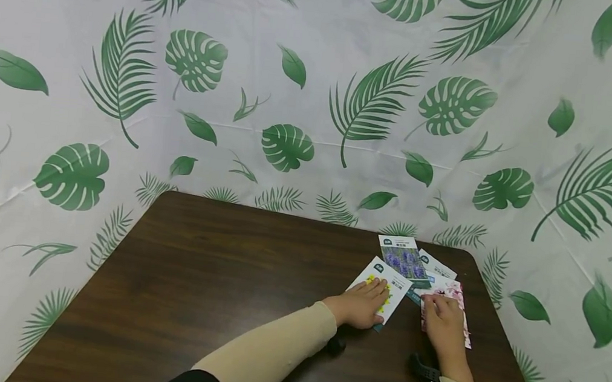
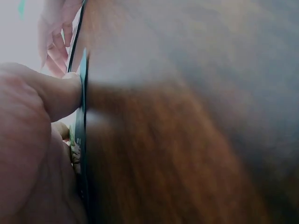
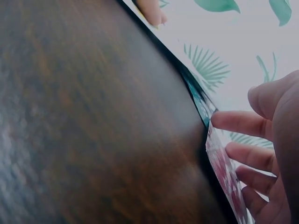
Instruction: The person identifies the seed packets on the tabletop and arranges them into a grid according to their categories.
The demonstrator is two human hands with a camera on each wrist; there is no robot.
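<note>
Seed packets lie in a loose fan near the far right corner of the dark wooden table (image 1: 211, 280), and both hands rest on them. Leftmost is the yellow-flower packet (image 1: 385, 281), white with a teal corner, lying flat and tilted. The left hand (image 1: 360, 305) lies palm down on it, fingers straight and close together, pressing its near half; in the left wrist view the thumb (image 2: 56, 95) lies against the packet's teal edge, though that view is too blurred to show the other fingers clearly.

Just beyond and to the right lies the purple-flower packet (image 1: 405, 261), free of both hands, with its near corner close to the yellow one. Another white packet (image 1: 438, 265) peeks out from beneath it on the right.

Furthest right is the pink-flower packet (image 1: 452, 290), partly covered by the right hand (image 1: 443, 324). That hand lies on top with its fingers slightly spread and gently bent; in the right wrist view the fingertips (image 3: 224, 120) touch the packet's raised edge, which seems lifted a little off the wood.

A leaf-printed cloth (image 1: 315, 82) hangs behind and around the table.
</note>
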